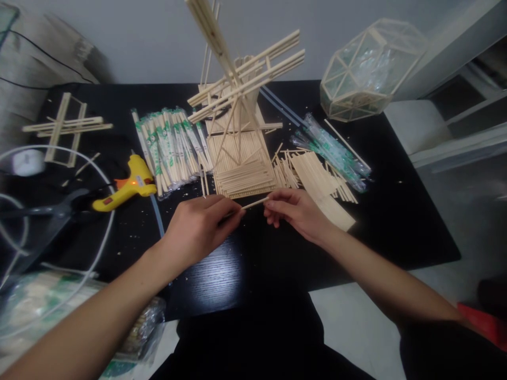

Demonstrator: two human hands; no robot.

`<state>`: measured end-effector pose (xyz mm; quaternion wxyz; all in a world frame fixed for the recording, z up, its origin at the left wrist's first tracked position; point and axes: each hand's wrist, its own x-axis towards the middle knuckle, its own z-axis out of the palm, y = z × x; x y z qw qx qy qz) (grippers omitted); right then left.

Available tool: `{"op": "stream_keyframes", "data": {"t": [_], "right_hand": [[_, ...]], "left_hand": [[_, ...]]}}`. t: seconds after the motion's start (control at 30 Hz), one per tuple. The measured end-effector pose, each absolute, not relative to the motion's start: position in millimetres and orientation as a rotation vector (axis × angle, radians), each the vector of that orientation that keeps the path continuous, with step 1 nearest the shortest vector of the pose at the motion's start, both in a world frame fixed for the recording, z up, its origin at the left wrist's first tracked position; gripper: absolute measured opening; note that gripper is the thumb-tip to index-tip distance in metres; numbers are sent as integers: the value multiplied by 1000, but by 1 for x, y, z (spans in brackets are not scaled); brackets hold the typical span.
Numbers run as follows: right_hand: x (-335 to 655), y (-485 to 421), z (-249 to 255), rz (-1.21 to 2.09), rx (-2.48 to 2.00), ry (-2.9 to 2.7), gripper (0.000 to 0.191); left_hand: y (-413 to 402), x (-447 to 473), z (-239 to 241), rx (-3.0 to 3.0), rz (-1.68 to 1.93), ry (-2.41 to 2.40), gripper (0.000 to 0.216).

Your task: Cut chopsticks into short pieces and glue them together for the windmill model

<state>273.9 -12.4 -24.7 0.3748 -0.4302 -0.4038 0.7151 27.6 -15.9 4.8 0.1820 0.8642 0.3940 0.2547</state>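
I steady one stick (255, 202) by both ends
My left hand (200, 224) and right hand (295, 211) each grip it pinched level, near the front edge of the surface (396, 221)

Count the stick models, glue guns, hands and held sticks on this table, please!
Stick models: 3 (windmill, flat frame, faceted cage)
Glue guns: 1 (yellow glue gun)
Hands: 2 (left hand, right hand)
Held sticks: 1 (stick, pinched by both hands)
Total: 7
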Motion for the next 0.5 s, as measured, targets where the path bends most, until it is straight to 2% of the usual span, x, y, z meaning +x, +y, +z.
{"op": "stream_keyframes", "data": {"t": [0.23, 0.5], "right_hand": [[274, -14, -25, 1839, -1081, -1056, 15], [272, -15, -25, 1763, -1065, -1127, 17]], "left_hand": [[-15, 28, 7, 2429, 756, 1154, 14], [-12, 32, 13, 2112, 640, 1223, 19]]}}
